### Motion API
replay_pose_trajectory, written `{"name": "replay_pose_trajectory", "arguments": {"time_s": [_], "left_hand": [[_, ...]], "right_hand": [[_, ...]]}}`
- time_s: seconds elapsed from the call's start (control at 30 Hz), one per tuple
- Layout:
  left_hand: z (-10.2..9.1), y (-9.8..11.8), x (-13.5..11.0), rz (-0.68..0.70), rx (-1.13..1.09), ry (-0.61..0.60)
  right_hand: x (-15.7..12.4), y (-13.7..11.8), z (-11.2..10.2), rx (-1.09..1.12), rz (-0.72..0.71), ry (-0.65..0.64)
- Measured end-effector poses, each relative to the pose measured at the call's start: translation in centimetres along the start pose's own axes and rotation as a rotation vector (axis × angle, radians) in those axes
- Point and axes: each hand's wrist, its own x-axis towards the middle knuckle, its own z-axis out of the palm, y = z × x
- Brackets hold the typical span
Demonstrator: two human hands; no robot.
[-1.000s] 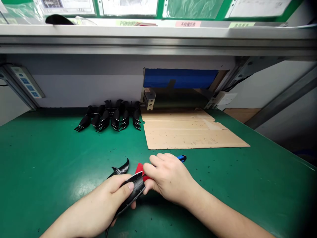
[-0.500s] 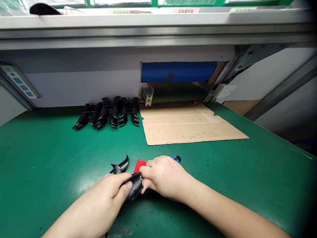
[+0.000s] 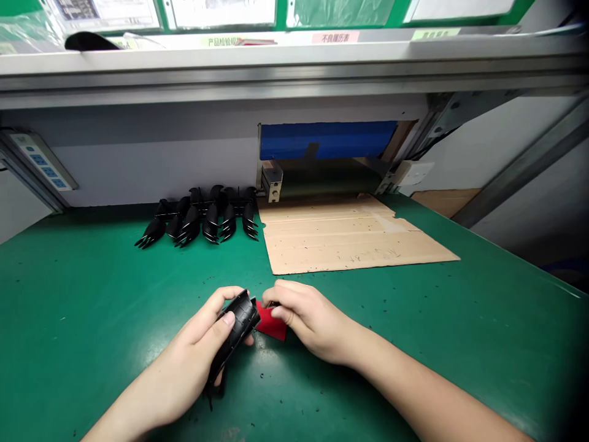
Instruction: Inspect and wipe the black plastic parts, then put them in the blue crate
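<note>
My left hand (image 3: 202, 337) grips a hollow black plastic part (image 3: 237, 325), thumb across its ribbed inner face and fingers beneath. The part is tilted, its open end pointing up and to the right. Just right of that end, my right hand (image 3: 308, 319) is closed in a pinch. A small dark bit shows between its fingertips, too small to name. On the table between the hands lies a flat red piece (image 3: 275, 325), partly covered by the right fingers and the black part's end.
A row of several black curved parts (image 3: 200, 218) lies at the back of the green table (image 3: 115, 301). Right of it is a flat cardboard sheet (image 3: 350, 245) before a blue-flapped opening (image 3: 326, 140). A metal-edged shelf (image 3: 276, 83) spans above. Small black scraps dot the table.
My right hand has drawn off the black part's end, a little to the right. My left hand has turned the part more upright. The blue-and-black object beyond the right hand no longer shows.
</note>
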Motion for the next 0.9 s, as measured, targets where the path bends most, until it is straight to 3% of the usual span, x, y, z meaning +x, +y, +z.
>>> {"name": "replay_pose_trajectory", "arguments": {"time_s": [0.17, 0.37, 0.6, 0.9], "left_hand": [[0.2, -0.1, 0.4, 0.034, -0.089, 0.001], [0.5, -0.5, 0.5, 0.034, -0.086, 0.017], [1.0, -0.6, 0.4, 0.038, -0.057, 0.077], [1.5, -0.1, -0.1, 0.057, 0.026, 0.149]], "right_hand": [[0.2, 0.3, 1.1, -0.45, -0.026, 0.08], [0.2, 0.3, 1.6, -0.662, 0.003, 0.128], [0.3, 0.2, 1.8, -0.746, -0.03, 0.132], [0.4, 0.7, 2.4, -0.667, -0.028, 0.122]]}}
